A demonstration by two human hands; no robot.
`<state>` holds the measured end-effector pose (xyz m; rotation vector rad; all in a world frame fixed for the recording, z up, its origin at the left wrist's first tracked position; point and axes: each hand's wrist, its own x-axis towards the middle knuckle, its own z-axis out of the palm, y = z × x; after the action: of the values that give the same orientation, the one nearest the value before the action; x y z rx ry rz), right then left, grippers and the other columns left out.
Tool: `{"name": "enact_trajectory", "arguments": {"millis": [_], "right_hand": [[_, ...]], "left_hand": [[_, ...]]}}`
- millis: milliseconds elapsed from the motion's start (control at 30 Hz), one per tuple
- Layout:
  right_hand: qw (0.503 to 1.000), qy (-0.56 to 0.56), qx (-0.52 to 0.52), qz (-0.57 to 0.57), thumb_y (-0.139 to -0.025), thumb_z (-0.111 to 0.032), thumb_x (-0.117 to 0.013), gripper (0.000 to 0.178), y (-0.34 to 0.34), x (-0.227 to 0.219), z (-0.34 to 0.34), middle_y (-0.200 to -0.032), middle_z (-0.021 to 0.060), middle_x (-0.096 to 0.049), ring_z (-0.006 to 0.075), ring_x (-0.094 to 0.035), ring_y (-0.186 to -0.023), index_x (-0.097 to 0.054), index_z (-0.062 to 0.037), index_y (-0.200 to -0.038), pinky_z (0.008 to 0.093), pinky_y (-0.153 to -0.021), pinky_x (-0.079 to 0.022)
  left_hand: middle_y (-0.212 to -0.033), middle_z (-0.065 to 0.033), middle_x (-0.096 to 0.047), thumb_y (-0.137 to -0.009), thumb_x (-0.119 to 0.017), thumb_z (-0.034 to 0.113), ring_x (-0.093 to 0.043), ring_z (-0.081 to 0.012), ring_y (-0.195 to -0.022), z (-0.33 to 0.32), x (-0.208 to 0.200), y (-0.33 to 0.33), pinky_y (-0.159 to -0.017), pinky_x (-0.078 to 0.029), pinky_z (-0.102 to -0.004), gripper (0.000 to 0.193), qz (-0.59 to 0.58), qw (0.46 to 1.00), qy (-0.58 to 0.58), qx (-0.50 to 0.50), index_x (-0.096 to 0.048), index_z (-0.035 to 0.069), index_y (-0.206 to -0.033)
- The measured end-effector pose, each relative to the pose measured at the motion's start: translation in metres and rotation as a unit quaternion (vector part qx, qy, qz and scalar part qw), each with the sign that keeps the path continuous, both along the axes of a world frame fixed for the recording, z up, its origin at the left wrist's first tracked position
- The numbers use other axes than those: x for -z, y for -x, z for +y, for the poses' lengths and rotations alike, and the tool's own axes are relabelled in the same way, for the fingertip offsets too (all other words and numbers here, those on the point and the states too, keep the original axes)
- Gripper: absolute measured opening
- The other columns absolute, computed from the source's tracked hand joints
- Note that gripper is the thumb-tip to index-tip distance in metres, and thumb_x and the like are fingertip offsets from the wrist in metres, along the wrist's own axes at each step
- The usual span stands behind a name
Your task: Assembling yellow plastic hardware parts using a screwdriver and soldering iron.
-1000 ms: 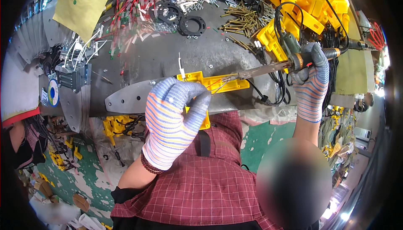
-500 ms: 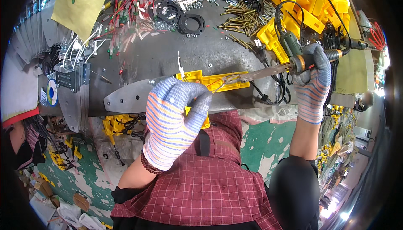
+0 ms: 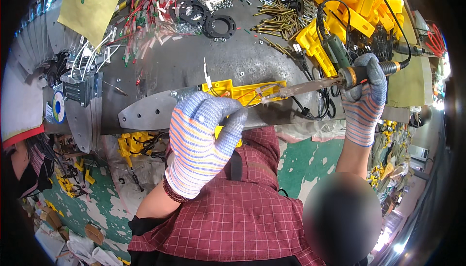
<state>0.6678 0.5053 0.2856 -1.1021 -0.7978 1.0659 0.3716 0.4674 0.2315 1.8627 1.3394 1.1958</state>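
Observation:
My right hand [image 3: 365, 98], in a striped knit glove, is wrapped round the handle of a soldering iron [image 3: 310, 86]. Its tip points left into a long yellow plastic housing [image 3: 236, 90] lying near the table's front edge. Beside the housing's left part, my left hand [image 3: 206, 132], gloved alike, has thumb and forefinger pinched together on a thin wire [image 3: 251, 102] reaching toward the iron's tip. Several fine wires run inside the housing, and a white connector [image 3: 208, 80] sticks up behind it. A grey metal blade [image 3: 150, 114] extends leftward from the housing, partly covered by my left hand.
Red-and-white leads [image 3: 150, 16], black rings [image 3: 220, 26] and long brass screws [image 3: 276, 18] lie at the back. Yellow plastic parts [image 3: 359, 3] are heaped back right. Metal blades [image 3: 82, 120] and a solder spool [image 3: 59, 106] stand left. Black cables [image 3: 330, 103] lie under the iron.
The soldering iron's handle and my right hand have moved slightly right and down. My left hand stays almost where it was, still pinching the thin wire.

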Motion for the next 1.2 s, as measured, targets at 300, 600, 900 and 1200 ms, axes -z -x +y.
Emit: {"name": "enact_trajectory", "arguments": {"millis": [300, 600, 900, 1200], "right_hand": [[0.999, 0.028, -0.027, 0.005, -0.091, -0.021, -0.068, 0.016, -0.002, -0.002, -0.003, -0.090, 0.0019, -0.061, 0.0142, -0.062, -0.082, -0.062, -0.0077, -0.098, 0.0290, -0.075, -0.054], [0.999, -0.015, -0.003, -0.030, -0.095, -0.025, -0.061, 0.021, -0.001, -0.014, -0.012, -0.097, 0.0044, -0.061, 0.0166, -0.064, -0.085, -0.061, -0.0061, -0.104, 0.0329, -0.077, -0.056], [0.969, -0.121, -0.044, -0.211, -0.086, -0.027, -0.066, 0.030, 0.038, -0.033, -0.048, -0.087, 0.0102, -0.057, 0.0156, -0.055, -0.065, -0.053, -0.0019, -0.098, 0.0255, -0.056, -0.045], [0.957, -0.120, -0.062, -0.258, -0.080, -0.011, -0.074, 0.027, 0.062, -0.015, -0.052, -0.094, 0.0091, -0.064, 0.0166, -0.062, -0.086, -0.060, -0.0015, -0.101, 0.0299, -0.080, -0.052]], "left_hand": [[-0.082, -0.0076, -0.062, -0.074, -0.078, 0.009, -0.060, -0.0289, -0.073, 0.002, 0.004, -0.001, -0.067, -0.047, -0.0404, 0.018, 0.016, 1.000, -0.017, -0.003, -0.068, 0.009, -0.088], [-0.083, -0.0076, -0.064, -0.076, -0.078, 0.010, -0.062, -0.0286, -0.073, -0.008, -0.004, 0.010, -0.066, -0.048, -0.0391, 0.017, 0.012, 1.000, -0.001, -0.021, -0.067, 0.008, -0.089], [-0.082, -0.0077, -0.059, -0.075, -0.077, 0.010, -0.059, -0.0295, -0.075, -0.037, 0.010, 0.021, -0.069, -0.046, -0.0412, 0.022, 0.057, 0.998, -0.032, -0.009, -0.065, 0.010, -0.092], [-0.080, -0.0062, -0.058, -0.073, -0.077, 0.010, -0.056, -0.0273, -0.074, -0.029, 0.016, 0.011, -0.072, -0.041, -0.0413, 0.023, 0.170, 0.981, -0.096, -0.019, -0.065, 0.010, -0.093]]}}
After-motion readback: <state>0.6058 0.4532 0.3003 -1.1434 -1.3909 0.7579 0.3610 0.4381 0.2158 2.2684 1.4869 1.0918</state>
